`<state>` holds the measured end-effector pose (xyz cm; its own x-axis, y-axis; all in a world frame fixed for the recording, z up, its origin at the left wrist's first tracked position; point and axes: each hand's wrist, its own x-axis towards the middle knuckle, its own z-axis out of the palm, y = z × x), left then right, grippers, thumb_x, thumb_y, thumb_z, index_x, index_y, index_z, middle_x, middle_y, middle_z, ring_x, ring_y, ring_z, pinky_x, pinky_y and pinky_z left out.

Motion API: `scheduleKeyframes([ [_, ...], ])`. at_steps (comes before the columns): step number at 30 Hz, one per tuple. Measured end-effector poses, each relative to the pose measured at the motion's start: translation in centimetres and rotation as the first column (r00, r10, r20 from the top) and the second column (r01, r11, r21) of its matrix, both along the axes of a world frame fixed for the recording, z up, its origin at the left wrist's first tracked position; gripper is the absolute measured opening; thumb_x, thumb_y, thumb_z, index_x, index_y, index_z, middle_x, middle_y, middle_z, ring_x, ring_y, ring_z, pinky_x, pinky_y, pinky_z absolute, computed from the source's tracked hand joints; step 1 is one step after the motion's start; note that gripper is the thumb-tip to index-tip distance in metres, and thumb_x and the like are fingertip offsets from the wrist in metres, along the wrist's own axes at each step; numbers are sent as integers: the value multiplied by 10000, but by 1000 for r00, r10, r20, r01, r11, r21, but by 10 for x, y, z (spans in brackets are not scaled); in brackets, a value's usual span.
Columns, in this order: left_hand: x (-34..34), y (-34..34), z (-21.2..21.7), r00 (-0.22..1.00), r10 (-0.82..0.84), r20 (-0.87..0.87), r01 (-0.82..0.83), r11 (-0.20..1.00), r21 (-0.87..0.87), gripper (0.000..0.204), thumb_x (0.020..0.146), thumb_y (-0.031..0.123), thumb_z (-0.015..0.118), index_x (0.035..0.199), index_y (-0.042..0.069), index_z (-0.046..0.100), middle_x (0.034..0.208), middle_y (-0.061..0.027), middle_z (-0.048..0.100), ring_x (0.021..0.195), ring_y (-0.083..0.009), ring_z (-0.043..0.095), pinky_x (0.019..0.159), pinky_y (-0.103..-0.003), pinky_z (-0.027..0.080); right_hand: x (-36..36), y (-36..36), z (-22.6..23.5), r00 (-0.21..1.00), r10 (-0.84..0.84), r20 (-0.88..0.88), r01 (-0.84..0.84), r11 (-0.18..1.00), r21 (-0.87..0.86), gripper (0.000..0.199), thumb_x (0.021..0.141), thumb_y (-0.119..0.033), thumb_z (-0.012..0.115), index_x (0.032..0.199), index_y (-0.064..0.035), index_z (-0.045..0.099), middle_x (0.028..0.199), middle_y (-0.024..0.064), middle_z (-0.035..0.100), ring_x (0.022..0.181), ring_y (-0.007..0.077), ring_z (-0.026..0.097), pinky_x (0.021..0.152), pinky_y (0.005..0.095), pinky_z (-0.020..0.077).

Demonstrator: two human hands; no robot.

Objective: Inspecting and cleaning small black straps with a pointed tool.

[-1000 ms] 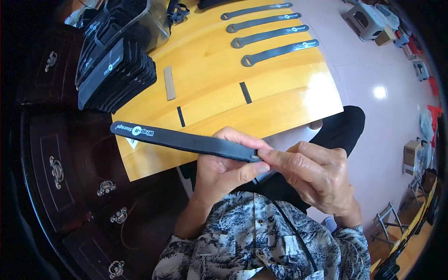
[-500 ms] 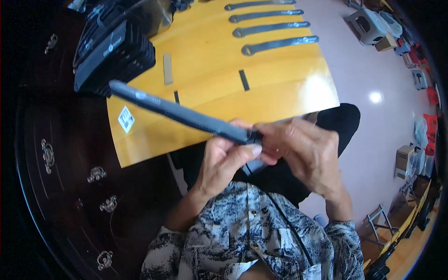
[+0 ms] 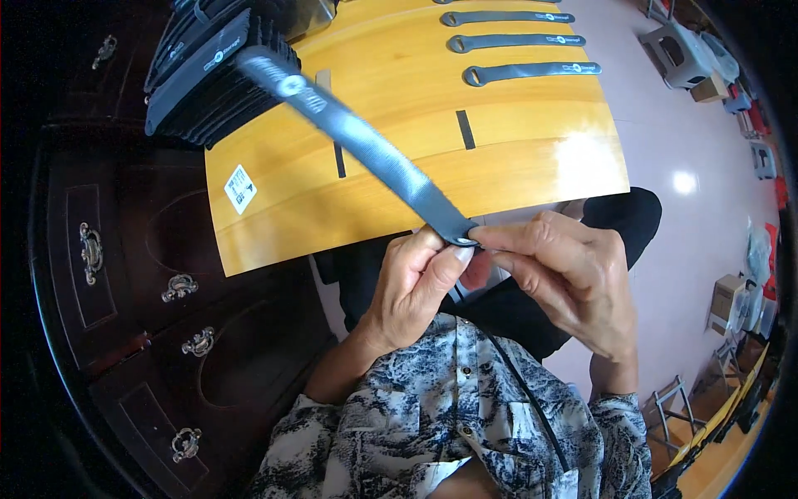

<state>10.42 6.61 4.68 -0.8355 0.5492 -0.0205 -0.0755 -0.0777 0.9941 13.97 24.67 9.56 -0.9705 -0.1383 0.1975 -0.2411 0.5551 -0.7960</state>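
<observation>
Both the left hand (image 3: 416,279) and right hand (image 3: 565,274) pinch one end of a grey strap (image 3: 366,145) at frame centre, its free length angling toward the upper left above the yellow board (image 3: 515,166).

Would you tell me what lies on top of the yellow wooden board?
On the yellow wooden board lie flat grey straps, black tape marks and a white sticker; a black strap stack covers its far-left corner.

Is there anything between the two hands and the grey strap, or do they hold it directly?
Nothing visible is between them. The left hand and the right hand both pinch the near end of the strap directly with bare fingertips. Its far end rises free above the yellow board, blurred.
</observation>
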Motion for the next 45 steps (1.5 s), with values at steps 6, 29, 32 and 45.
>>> scheduleKeyframes([
  [6, -3, -2, 6, 949, -18, 314, -26, 990, 136, 295, 957, 251, 466, 927, -27, 562, 727, -79, 599, 631, -132, 578, 593, -251, 470, -3, 12, 0, 988, 47, 145, -7, 964, -265, 399, 678, -187, 792, 1009, -24, 640, 863, 65, 677, 738, 165, 663, 627, 271, 526],
  [29, -4, -7, 29, 894, -358, 270, 345, 934, 96, 341, 947, 238, 510, 757, -34, 587, 629, -53, 577, 548, -110, 564, 520, -228, 467, -5, -3, -1, 996, -86, -38, 67, 934, -350, 149, 725, -111, 737, 777, -18, 633, 792, 88, 592, 719, 172, 579, 623, 275, 452],
  [32, -9, -6, 37, 878, -396, 270, 388, 918, 81, 358, 945, 242, 510, 716, -22, 587, 614, -47, 575, 537, -104, 557, 506, -234, 451, -13, 6, -2, 1000, -1, -13, -4, 908, -420, 157, 755, -98, 720, 805, 8, 616, 794, 92, 591, 722, 179, 592, 628, 261, 454],
  [45, -11, -1, 18, 907, -291, 304, 214, 941, 263, 409, 928, 166, 386, 1259, -74, 384, 916, -127, 558, 750, -153, 552, 699, -285, 479, -7, 19, 11, 956, -242, 169, 295, 768, -568, 138, 867, -117, 633, 866, 5, 568, 732, 3, 572, 555, 51, 506, 518, 180, 409],
])
